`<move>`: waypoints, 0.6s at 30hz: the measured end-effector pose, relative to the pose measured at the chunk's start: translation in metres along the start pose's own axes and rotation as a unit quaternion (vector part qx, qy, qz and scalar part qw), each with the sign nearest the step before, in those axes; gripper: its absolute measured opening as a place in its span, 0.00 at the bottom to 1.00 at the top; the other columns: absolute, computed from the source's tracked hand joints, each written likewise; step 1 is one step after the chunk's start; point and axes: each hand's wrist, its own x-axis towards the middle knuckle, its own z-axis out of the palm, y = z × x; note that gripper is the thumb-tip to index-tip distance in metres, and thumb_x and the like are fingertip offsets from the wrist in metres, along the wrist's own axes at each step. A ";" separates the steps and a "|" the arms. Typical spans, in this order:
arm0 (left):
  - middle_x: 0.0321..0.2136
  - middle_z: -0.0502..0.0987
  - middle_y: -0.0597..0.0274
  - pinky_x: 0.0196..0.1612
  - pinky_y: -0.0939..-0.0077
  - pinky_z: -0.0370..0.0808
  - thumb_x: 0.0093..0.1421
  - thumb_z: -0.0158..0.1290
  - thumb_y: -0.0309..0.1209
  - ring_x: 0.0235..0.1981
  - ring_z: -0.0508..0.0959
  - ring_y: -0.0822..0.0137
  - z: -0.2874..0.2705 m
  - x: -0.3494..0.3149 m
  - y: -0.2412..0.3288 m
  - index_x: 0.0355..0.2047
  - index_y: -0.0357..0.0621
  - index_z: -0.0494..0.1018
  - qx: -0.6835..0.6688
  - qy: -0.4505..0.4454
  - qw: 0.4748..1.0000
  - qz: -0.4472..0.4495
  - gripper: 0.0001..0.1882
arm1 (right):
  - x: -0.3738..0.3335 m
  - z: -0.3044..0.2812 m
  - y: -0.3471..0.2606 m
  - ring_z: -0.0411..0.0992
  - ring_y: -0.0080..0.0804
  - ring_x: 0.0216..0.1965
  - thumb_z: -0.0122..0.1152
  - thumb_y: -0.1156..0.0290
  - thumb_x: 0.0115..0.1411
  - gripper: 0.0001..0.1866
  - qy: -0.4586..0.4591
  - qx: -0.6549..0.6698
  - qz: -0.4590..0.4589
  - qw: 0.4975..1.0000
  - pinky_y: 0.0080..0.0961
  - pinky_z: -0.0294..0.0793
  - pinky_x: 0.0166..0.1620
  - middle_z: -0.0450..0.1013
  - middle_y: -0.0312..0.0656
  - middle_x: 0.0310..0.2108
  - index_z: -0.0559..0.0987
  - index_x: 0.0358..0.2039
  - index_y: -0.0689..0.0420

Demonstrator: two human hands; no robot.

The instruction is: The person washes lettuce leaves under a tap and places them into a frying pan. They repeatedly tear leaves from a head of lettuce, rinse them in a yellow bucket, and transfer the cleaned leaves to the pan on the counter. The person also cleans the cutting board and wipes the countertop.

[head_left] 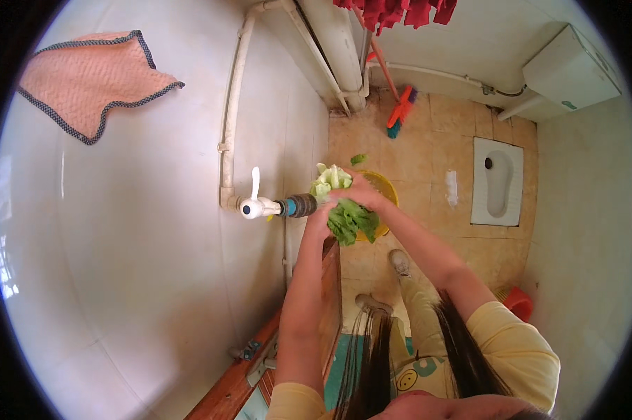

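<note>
Leafy green lettuce (352, 221) is between my two hands, just beyond the tap's outlet, its pale stem ends toward the far side and its darker leaves hanging nearer me. My right hand (366, 192) is wrapped round it from the right. On the left, my left hand (318, 221) grips it close beside the outlet; its fingers are partly hidden. The white tap (258, 207) has a raised lever and a dark ribbed nozzle (303, 205). Beneath the lettuce is a yellow basin (391, 190), largely covered by it and my hands.
A loose leaf (358, 159) lies beyond the basin. Farther off are a broom (402, 112), a squat toilet (498, 182) and a white cistern (572, 68). A pink cloth (99, 80) hangs on the left wall. A wooden door (330, 308) stands beside my left arm.
</note>
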 end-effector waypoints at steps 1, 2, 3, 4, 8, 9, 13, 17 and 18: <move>0.39 0.71 0.57 0.43 0.66 0.72 0.52 0.48 0.23 0.39 0.73 0.62 -0.005 -0.001 0.000 0.46 0.38 0.64 -0.007 -0.007 1.000 -0.026 0.19 | 0.000 -0.005 -0.011 0.69 0.26 0.40 0.67 0.68 0.44 0.32 -0.007 0.064 0.057 0.996 0.24 0.69 0.44 0.71 0.41 0.41 0.66 0.50 0.59; 0.39 0.71 0.57 0.43 0.66 0.72 0.53 0.48 0.23 0.39 0.73 0.61 -0.010 -0.002 -0.001 0.46 0.37 0.64 -0.015 -0.013 0.998 -0.052 0.19 | -0.001 -0.008 -0.017 0.69 0.26 0.40 0.67 0.69 0.44 0.32 -0.014 0.127 0.114 0.985 0.24 0.69 0.45 0.71 0.40 0.41 0.66 0.50 0.59; 0.39 0.71 0.57 0.43 0.67 0.72 0.53 0.48 0.23 0.39 0.73 0.61 -0.013 -0.003 -0.001 0.46 0.37 0.64 -0.036 -0.025 0.998 -0.049 0.19 | -0.004 -0.012 -0.018 0.69 0.25 0.41 0.66 0.70 0.44 0.32 -0.027 0.168 0.122 0.978 0.23 0.68 0.45 0.71 0.40 0.41 0.66 0.51 0.59; 0.39 0.72 0.56 0.43 0.67 0.72 0.53 0.48 0.23 0.39 0.74 0.61 -0.016 -0.004 0.000 0.46 0.36 0.64 -0.057 -0.036 0.997 -0.046 0.19 | -0.006 -0.016 -0.018 0.69 0.25 0.41 0.66 0.71 0.44 0.32 -0.040 0.209 0.130 0.968 0.23 0.68 0.46 0.71 0.40 0.41 0.66 0.51 0.59; 0.40 0.71 0.57 0.43 0.68 0.72 0.53 0.49 0.25 0.39 0.74 0.62 0.005 -0.019 0.014 0.47 0.36 0.64 -0.066 -0.073 0.995 -0.013 0.19 | -0.006 -0.014 -0.005 0.68 0.24 0.42 0.65 0.73 0.45 0.30 -0.085 0.151 0.081 0.982 0.23 0.68 0.47 0.70 0.38 0.42 0.67 0.50 0.59; 0.40 0.71 0.57 0.42 0.68 0.72 0.54 0.49 0.26 0.39 0.73 0.63 0.004 -0.019 0.013 0.47 0.36 0.64 -0.035 -0.064 0.997 -0.015 0.19 | -0.008 -0.007 -0.009 0.68 0.24 0.43 0.65 0.74 0.44 0.31 -0.077 0.123 0.081 0.986 0.23 0.67 0.47 0.70 0.37 0.43 0.66 0.51 0.59; 0.42 0.70 0.58 0.43 0.70 0.72 0.55 0.52 0.31 0.41 0.72 0.65 -0.010 -0.004 0.006 0.49 0.36 0.62 0.049 -0.075 0.996 0.010 0.23 | -0.009 -0.003 -0.006 0.68 0.23 0.42 0.65 0.74 0.43 0.30 -0.070 0.054 0.038 0.995 0.22 0.67 0.47 0.70 0.38 0.42 0.68 0.49 0.59; 0.45 0.69 0.59 0.45 0.71 0.70 0.55 0.53 0.32 0.44 0.71 0.65 -0.006 -0.010 0.002 0.51 0.39 0.60 0.119 -0.057 0.988 0.079 0.25 | -0.023 0.001 0.010 0.69 0.24 0.39 0.65 0.74 0.42 0.27 -0.012 -0.044 -0.030 0.999 0.22 0.68 0.45 0.72 0.40 0.40 0.70 0.46 0.61; 0.45 0.68 0.59 0.45 0.71 0.70 0.55 0.53 0.32 0.44 0.71 0.65 -0.005 -0.013 -0.001 0.51 0.39 0.60 0.114 -0.040 0.989 0.090 0.25 | -0.028 0.007 0.012 0.69 0.25 0.39 0.65 0.74 0.42 0.27 0.006 -0.044 -0.053 0.998 0.21 0.68 0.45 0.72 0.40 0.40 0.70 0.46 0.61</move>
